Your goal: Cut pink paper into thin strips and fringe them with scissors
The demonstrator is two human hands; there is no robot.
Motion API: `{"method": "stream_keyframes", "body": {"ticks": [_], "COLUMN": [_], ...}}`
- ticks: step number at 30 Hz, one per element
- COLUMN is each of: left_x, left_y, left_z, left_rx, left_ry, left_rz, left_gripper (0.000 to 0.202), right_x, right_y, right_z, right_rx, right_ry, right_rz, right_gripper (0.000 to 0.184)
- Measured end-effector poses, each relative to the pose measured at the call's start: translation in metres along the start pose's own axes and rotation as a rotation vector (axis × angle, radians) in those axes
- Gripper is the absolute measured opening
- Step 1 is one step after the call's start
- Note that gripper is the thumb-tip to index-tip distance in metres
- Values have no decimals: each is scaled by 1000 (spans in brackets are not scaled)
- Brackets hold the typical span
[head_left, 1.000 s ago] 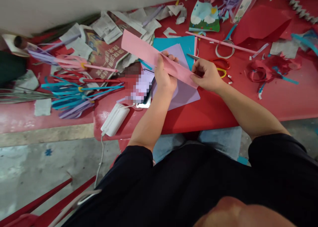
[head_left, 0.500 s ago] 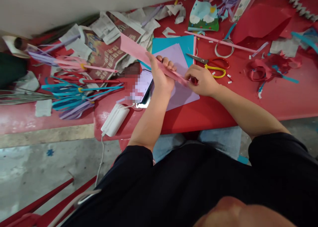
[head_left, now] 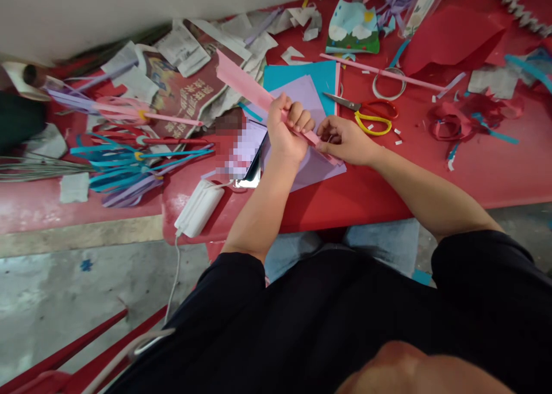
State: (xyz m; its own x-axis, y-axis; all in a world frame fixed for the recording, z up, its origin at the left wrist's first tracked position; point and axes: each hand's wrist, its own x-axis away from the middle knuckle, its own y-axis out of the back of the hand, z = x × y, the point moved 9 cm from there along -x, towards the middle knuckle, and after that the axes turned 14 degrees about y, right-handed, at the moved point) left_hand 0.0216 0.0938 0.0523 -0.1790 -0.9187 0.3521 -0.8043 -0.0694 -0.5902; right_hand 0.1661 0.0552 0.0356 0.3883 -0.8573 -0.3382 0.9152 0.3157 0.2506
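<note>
Head view: we are looking down at both hands over the red table [head_left: 474, 169].
Left hand [head_left: 285, 135]: we are holding the pink paper strip [head_left: 241, 79], all fingers wrapped tight around it.
Right hand [head_left: 347, 142]: we are pinching the strip's near end with curled fingers.
Strip place: it is slanting above the lilac sheet [head_left: 307, 95], with its far end reaching left over the newspaper [head_left: 181, 92].
Scissors [head_left: 366, 111]: they are lying just right of the hands.

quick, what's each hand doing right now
Left hand: closed around the pink paper strip.
Right hand: fingers pinching the same strip at its near end.
</note>
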Motion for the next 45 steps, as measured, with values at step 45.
{"method": "stream_keyframes", "body": {"ticks": [45], "left_x": [-19], "left_y": [45], "left_z": [-60], "left_rx": [25], "left_ry": [-138], "left_rz": [-81], "left_gripper": [77], "right_x": [13], "right_y": [-23], "right_z": [15], "right_rx": [-198], "right_ry": [-395], "right_rz": [226], "right_gripper": [17]}}
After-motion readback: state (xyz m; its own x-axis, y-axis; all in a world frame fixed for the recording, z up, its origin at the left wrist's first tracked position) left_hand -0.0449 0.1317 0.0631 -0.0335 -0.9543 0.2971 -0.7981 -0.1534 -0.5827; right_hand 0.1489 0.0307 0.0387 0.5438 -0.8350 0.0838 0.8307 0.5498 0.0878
